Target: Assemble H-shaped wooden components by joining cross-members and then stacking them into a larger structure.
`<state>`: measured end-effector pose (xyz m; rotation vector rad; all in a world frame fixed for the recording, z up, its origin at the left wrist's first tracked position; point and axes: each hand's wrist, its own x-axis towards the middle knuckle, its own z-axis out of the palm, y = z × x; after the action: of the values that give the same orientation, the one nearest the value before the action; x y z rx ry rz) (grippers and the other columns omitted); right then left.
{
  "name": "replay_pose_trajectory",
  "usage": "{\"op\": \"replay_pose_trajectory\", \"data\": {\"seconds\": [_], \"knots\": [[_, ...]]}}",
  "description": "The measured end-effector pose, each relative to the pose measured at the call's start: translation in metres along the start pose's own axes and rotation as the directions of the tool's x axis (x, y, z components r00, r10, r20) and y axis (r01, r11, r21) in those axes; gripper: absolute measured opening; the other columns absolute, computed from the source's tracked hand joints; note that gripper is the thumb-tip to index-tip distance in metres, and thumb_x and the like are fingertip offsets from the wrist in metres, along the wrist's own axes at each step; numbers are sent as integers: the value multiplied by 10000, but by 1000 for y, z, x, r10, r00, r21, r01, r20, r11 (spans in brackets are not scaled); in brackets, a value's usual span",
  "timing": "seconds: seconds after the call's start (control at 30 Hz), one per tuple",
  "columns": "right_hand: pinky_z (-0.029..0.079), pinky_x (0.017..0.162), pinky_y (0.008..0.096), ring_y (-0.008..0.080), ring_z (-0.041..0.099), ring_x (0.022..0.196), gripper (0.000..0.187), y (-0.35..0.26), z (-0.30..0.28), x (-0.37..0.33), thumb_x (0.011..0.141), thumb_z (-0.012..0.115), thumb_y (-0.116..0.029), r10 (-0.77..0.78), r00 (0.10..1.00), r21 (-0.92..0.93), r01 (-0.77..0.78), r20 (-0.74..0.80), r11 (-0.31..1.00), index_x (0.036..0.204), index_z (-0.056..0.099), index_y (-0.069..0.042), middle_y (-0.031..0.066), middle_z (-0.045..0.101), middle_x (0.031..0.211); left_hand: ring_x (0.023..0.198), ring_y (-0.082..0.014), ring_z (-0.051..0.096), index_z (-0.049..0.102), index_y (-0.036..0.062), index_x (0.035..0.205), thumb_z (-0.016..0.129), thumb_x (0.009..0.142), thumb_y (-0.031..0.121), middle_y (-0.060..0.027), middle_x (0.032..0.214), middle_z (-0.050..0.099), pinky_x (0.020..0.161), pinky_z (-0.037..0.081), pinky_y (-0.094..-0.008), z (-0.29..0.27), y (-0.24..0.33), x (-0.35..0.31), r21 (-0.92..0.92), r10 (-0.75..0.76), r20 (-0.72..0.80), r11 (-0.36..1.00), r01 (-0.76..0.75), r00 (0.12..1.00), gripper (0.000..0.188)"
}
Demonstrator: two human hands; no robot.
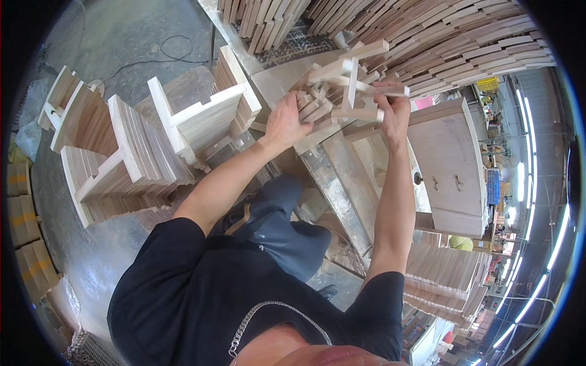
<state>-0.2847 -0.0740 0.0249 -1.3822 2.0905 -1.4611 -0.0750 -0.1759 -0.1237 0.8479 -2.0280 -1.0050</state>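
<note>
My left hand (285, 125) is closed against a cluster of short pale wooden blocks (316, 108) on the workbench. My right hand (394, 113) grips one side of a light wooden frame (352, 82) made of several joined bars. This frame is tilted above the bench, just right of the blocks, and slightly blurred. Its far end overlaps other wood pieces, so I cannot tell which bars belong to it. The fingertips of my left hand are partly hidden behind the blocks.
Stacks of H-shaped wooden parts (128, 146) stand on the floor at left. Long rows of wood strips (452, 49) fill the back. A pale wooden panel (448, 165) stands at right, above stacked boards (448, 271). A black cable (177, 55) lies on the floor.
</note>
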Motion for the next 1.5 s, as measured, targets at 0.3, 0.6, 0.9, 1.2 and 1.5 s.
{"op": "replay_pose_trajectory", "data": {"seconds": [0.3, 0.6, 0.9, 1.2, 1.5], "knots": [[496, 764, 298, 124, 613, 841, 189, 10, 3, 10, 923, 691, -110, 10, 998, -242, 3, 55, 970, 1082, 681, -9, 35, 686, 936, 1154, -423, 588, 468, -29, 1270, 846, 721, 219, -243, 1200, 592, 974, 508, -485, 3, 0, 1, -20, 21, -4, 1000, -21, 1000, 711], [556, 763, 403, 285, 747, 818, 332, 31, 14, 19, 870, 732, -275, 208, 968, -629, -77, 138, 773, 1043, 723, 9, 204, 751, 916, 1247, -454, 534, 390, -99, 1379, 912, 701, 281, -314, 1317, 519, 1067, 456, -477, -2, 1, -6, -94, -39, 12, 995, 40, 999, 936], [537, 683, 364, 241, 701, 700, 372, -20, 24, 5, 989, 692, -329, -8, 999, -462, 21, 31, 887, 1094, 689, 27, 166, 719, 799, 1301, -464, 442, 311, -84, 1430, 959, 641, 346, -294, 1369, 425, 1127, 395, -499, -11, 19, -18, -119, 0, -6, 993, -1, 1000, 1107], [539, 719, 420, 350, 723, 770, 421, 9, 17, 9, 958, 710, -352, 26, 996, -504, 23, 90, 863, 1059, 684, 56, 224, 725, 828, 1262, -454, 465, 335, -87, 1401, 955, 646, 425, -288, 1326, 431, 1097, 426, -489, -3, 17, -11, -54, -6, -31, 999, 4, 999, 1103], [505, 859, 551, 532, 670, 949, 626, 32, 34, 4, 1072, 443, -463, 260, 964, -312, -262, -48, 913, 1002, 690, 108, 348, 694, 917, 1237, -442, 476, 331, -93, 1410, 939, 654, 482, -267, 1314, 435, 1084, 434, -496, 0, 21, -18, -8, 13, -86, 1000, -14, 996, 1127]]}}
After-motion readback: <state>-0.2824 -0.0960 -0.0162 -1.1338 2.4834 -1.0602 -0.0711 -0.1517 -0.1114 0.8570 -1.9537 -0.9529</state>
